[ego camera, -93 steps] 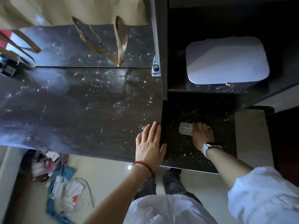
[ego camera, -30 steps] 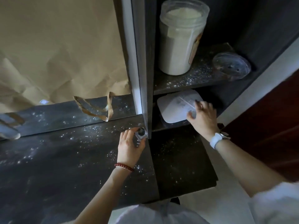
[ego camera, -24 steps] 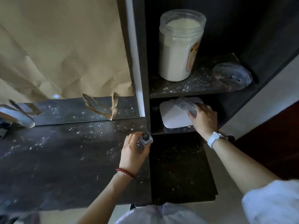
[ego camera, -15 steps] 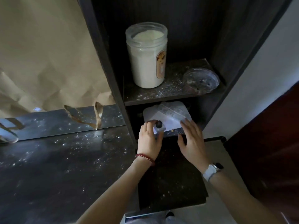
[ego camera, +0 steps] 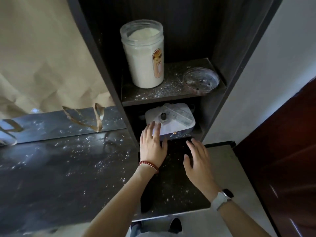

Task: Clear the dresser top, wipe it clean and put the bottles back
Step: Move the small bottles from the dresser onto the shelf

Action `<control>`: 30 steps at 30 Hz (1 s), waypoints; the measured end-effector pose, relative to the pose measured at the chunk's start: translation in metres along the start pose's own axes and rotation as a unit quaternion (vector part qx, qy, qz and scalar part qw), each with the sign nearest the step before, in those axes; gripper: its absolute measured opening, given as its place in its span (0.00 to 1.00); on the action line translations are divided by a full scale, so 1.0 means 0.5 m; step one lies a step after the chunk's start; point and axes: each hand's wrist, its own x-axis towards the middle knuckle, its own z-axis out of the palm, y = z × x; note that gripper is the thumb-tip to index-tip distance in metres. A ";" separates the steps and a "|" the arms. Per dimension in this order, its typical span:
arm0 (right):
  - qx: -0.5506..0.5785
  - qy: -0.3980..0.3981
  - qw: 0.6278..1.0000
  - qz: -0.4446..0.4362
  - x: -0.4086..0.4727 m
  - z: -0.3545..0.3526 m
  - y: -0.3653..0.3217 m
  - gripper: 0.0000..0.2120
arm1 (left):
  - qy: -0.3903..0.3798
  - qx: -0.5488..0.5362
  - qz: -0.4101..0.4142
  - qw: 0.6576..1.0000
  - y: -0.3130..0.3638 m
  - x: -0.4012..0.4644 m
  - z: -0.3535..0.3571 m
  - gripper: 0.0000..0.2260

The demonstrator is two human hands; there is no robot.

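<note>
The dark dresser top (ego camera: 59,168) is bare and speckled with white dust. In the lower shelf compartment a white box (ego camera: 174,124) carries a small dark-capped bottle (ego camera: 163,116) and a clear flat plastic case (ego camera: 177,113). My left hand (ego camera: 153,146) is spread flat, its fingertips touching the box's front left edge, just below the bottle. My right hand (ego camera: 198,158) hovers over the lower dark ledge (ego camera: 171,182) with straight fingers and holds nothing.
On the upper shelf (ego camera: 171,93) stand a tall clear jar of white powder (ego camera: 143,55) and a clear round lid (ego camera: 201,81). A mirror covered in brown paper (ego camera: 42,57) backs the dresser. A red-brown door (ego camera: 282,159) is at the right.
My left hand has set the small bottle on the white box and let go. My right hand released the clear case there and drew back over the ledge.
</note>
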 end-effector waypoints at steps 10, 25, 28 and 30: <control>-0.051 -0.184 0.976 -0.109 -0.173 0.218 -0.209 0.21 | -0.007 0.154 -0.276 0.949 -0.315 -0.399 -0.178 0.19; -0.101 -0.288 0.919 -0.250 -0.422 0.593 -0.743 0.22 | 0.098 0.121 -0.472 0.868 -0.799 -0.846 -0.519 0.20; -0.124 -0.331 0.902 -0.249 -0.418 0.619 -0.799 0.26 | 0.096 0.106 -0.473 0.869 -0.854 -0.839 -0.547 0.20; -0.145 -0.355 0.889 -0.252 -0.401 0.639 -0.829 0.29 | 0.088 0.092 -0.468 0.874 -0.890 -0.814 -0.557 0.20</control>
